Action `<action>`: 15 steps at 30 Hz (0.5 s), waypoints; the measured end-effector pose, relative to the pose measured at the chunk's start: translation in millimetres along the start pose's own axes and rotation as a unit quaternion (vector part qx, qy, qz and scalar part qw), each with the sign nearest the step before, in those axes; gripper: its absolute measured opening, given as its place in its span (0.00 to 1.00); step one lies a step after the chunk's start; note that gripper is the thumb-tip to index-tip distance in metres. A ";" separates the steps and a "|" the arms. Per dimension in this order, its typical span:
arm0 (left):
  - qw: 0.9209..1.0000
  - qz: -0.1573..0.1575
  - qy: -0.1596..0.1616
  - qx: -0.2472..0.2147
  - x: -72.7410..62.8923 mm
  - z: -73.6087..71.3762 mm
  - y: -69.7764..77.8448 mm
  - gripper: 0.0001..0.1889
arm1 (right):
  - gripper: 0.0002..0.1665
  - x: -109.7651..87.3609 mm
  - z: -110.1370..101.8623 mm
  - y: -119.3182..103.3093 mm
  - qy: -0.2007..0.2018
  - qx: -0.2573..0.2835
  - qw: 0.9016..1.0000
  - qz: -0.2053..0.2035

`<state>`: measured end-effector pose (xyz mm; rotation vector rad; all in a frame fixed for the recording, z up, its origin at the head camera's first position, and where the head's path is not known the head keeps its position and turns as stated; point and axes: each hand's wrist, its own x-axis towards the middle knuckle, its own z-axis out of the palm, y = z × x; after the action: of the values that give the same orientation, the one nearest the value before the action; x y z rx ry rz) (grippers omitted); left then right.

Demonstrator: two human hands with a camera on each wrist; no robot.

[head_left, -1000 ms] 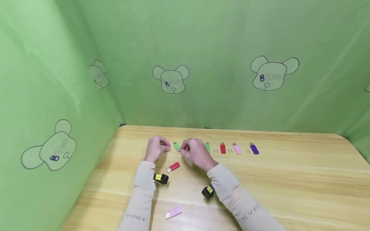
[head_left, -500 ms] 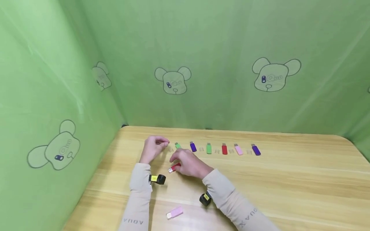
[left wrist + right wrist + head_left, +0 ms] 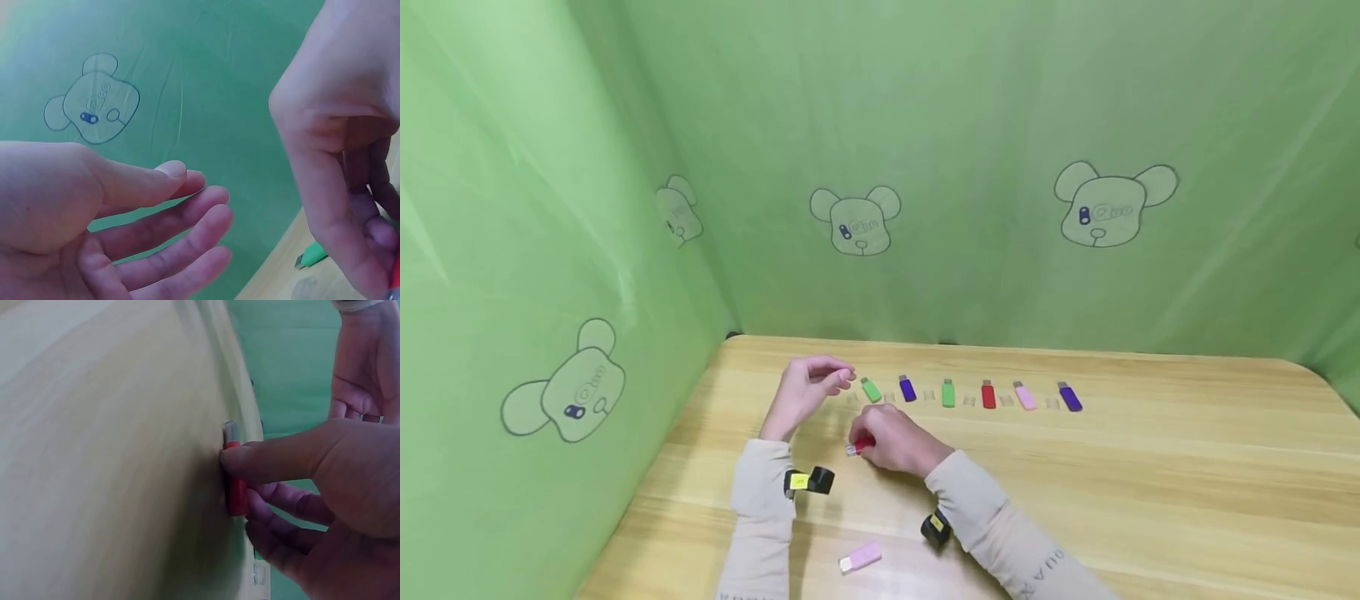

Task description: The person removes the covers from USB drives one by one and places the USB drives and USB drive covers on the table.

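Observation:
My right hand (image 3: 897, 439) pinches a red USB stick (image 3: 236, 495) between thumb and fingers, close over the wooden table. Its pale, silvery plug end (image 3: 230, 431) points left in the head view. To the left and farther back, my left hand (image 3: 805, 390) hovers with its fingers loosely extended. In the left wrist view its thumb lies near the index finger, with nothing held. Just right of that hand, a green USB stick (image 3: 871, 390) lies with its plug bare, and a small clear cap (image 3: 852, 398) lies beside it.
Toward the back runs a row of uncapped USB sticks: purple (image 3: 907, 388), green (image 3: 948, 393), red (image 3: 988, 394), pink (image 3: 1025, 396) and another purple one (image 3: 1070, 397). Clear caps (image 3: 929, 395) lie between them. A pink USB stick (image 3: 861, 557) lies near the front. Green curtains (image 3: 970, 275) border the table.
My right hand has left the green stick, come nearer and taken hold of the red stick. The left hand has let go of the clear cap beside the green stick.

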<state>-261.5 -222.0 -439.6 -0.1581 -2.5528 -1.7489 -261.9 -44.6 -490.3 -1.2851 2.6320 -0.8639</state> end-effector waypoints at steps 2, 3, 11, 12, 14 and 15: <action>1.000 0.000 -0.007 0.000 -1.5 1.5 2.4 0.10 | 0.08 -4.1 -2.3 0.1 -0.002 0.012 1.000 0.010; 1.000 0.001 -0.009 0.000 -2.1 2.4 3.4 0.10 | 0.08 -6.9 -3.9 0.2 -0.001 0.021 1.000 0.017; 0.998 0.015 -0.067 -0.005 -5.6 17.7 13.9 0.10 | 0.13 -43.4 -28.9 0.9 0.050 0.076 0.994 0.054; 0.997 0.016 -0.080 -0.007 -6.3 20.1 15.4 0.10 | 0.13 -48.8 -32.8 0.5 0.056 0.079 0.994 0.056; 0.995 0.017 -0.100 -0.016 -7.4 24.4 17.9 0.11 | 0.14 -58.7 -40.8 -0.8 0.068 0.082 0.993 0.057; 0.994 0.019 -0.106 -0.019 -8.1 26.3 19.2 0.11 | 0.14 -63.2 -45.1 -1.5 0.075 0.081 0.992 0.056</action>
<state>-250.8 -191.1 -432.1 -0.4127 -2.6382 -1.8604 -234.5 22.3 -462.0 -1.0611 2.6485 -1.1696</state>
